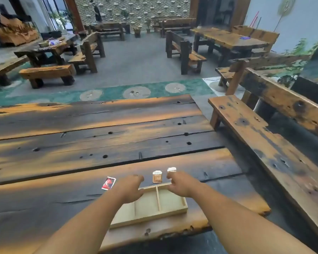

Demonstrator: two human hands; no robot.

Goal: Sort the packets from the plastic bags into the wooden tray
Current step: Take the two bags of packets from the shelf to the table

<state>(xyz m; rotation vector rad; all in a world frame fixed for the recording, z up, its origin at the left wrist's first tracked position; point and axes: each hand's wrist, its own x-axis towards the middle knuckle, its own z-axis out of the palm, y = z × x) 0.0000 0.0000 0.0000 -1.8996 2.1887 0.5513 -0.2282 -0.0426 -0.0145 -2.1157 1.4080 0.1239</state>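
A shallow wooden tray [151,218] with several compartments lies near the table's front edge, and nothing shows inside it. My left hand [131,187] is over its far-left corner, fingers curled down around the rim. My right hand [181,184] reaches past the far-right corner. Its fingertips pinch the lower part of a brown packet with a white top [171,169] that stands just beyond the tray. A second brown packet [157,177] lies flat between my hands. To the left of my left hand a red packet [108,183] rests on the table. No plastic bags are in view.
The tray sits on a long dark plank table [99,140]. A wooden bench [261,136] runs along the table's right side. More tables and benches stand farther back in the room.
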